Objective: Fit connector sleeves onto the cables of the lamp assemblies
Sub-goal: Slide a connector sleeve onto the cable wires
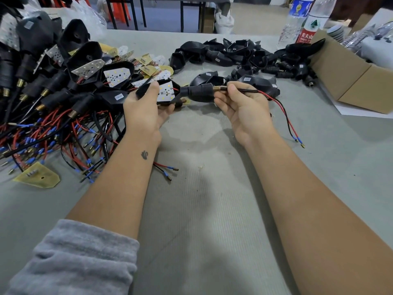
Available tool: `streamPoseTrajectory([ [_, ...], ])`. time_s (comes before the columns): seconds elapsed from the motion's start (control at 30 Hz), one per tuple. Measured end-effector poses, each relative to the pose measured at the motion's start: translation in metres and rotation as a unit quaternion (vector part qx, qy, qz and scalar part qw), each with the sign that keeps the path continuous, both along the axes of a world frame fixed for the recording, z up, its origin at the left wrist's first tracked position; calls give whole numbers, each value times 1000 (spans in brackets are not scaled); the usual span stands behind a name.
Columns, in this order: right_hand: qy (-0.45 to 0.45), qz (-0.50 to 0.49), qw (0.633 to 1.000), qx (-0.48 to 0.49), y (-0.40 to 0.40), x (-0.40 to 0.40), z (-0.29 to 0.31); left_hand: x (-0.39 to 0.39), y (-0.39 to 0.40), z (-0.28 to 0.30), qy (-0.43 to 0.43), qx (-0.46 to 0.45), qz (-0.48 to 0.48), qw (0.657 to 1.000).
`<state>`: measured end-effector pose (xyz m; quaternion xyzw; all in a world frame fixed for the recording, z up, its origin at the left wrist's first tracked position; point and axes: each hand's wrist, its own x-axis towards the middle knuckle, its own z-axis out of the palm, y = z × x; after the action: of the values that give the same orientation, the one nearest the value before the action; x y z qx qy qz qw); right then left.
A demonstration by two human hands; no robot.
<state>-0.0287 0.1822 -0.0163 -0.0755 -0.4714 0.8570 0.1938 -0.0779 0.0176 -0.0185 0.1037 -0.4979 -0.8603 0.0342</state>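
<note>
My left hand [146, 107] grips a black lamp housing [168, 91] with a white LED board facing up. A black ribbed connector sleeve [197, 92] with a brass threaded end sits on the cable right next to the housing. My right hand [240, 103] pinches the red and black cable [276, 103] just past the brass end. The cable trails right and down over the table, ending in blue crimp terminals [297, 140].
A heap of lamp assemblies with tangled red and black wires [53, 116] fills the left. Loose black housings [238, 54] lie at the back. A cardboard box [359, 77] and two water bottles [306, 20] stand at the right. A yellow board [38, 175] lies front left.
</note>
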Motion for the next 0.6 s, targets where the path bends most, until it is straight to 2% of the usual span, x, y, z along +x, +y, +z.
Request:
streamPoseTrajectory([
  [0.1, 17, 15, 1000, 5, -2, 2, 2, 2, 0, 1, 8, 47, -2, 999],
  [0.2, 24, 17, 999, 13, -6, 5, 5, 6, 5, 3, 1, 33, -25, 999],
  [0.37, 39, -3, 999, 32, -19, 9, 13, 14, 6, 13, -41, 69, -153, 985],
  [0.47, 64, -47, 996, 41, -34, 11, 17, 20, 0, 25, -37, 44, -219, 974],
  [0.53, 75, -68, 992, 75, -45, 15, 16, 22, -9, 35, -15, 36, -204, 978],
  [0.6, 74, -78, 977, 186, -59, 21, 12, 21, -22, 44, 0, 43, -172, 984],
])
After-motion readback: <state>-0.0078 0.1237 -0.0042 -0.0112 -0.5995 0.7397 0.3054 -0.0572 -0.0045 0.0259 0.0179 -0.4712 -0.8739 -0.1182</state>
